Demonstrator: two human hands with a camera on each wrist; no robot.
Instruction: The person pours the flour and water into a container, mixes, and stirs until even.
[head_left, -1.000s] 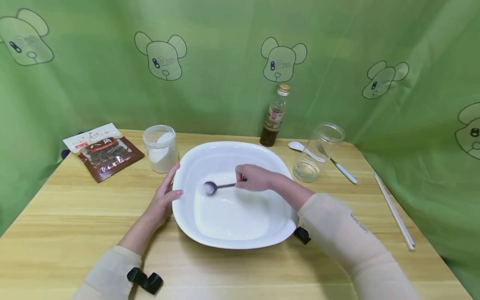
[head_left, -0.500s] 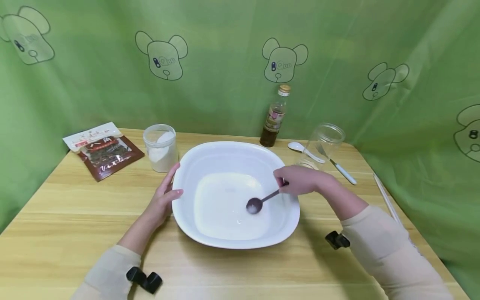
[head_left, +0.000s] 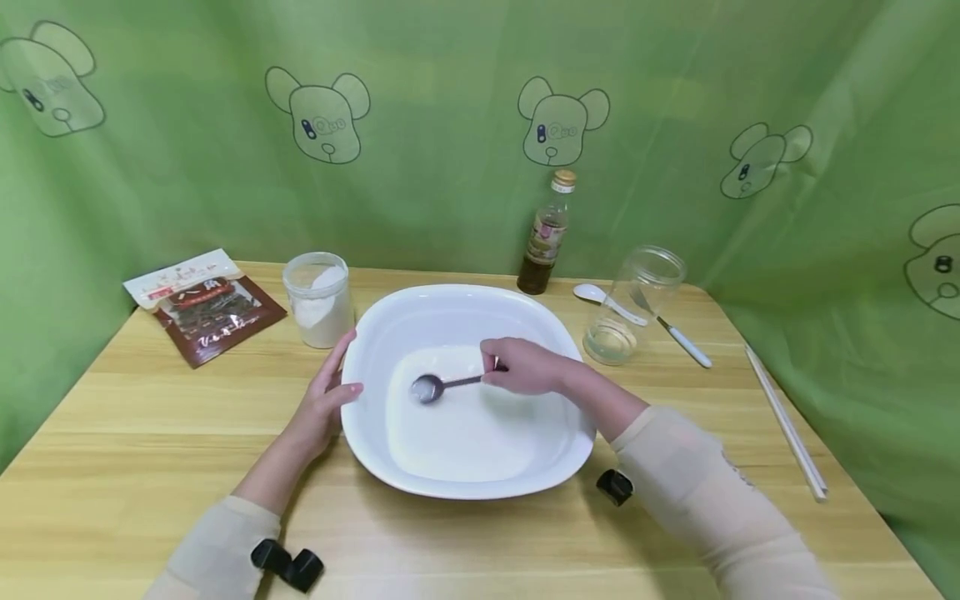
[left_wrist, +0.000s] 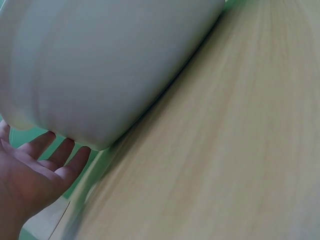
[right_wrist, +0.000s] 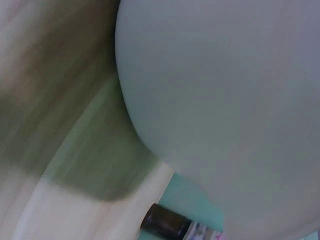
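A large white basin [head_left: 457,487] stands mid-table with thin, pale liquid [head_left: 457,442] in the bottom. My left hand [head_left: 324,402] holds its left side, the thumb at the rim and the other fingers against the outer wall, as the left wrist view shows. My right hand [head_left: 525,365] reaches over the right rim and grips the handle of a dark spoon [head_left: 462,382]. The spoon's bowl lies low in the basin, left of its middle, with pale liquid in it. In the right wrist view the basin's wall [right_wrist: 215,100] hides this hand.
Behind stand a tub of white powder [head_left: 318,312], a brown spice packet [head_left: 210,308] and a sauce bottle [head_left: 542,250]. To the right are a clear jar [head_left: 618,333], a white spoon [head_left: 592,293], a pale-handled utensil [head_left: 688,344] and white chopsticks [head_left: 787,425].
My right hand has swept the spoon rightward and toward the front, then back left through the basin. My left hand keeps its place at the rim.
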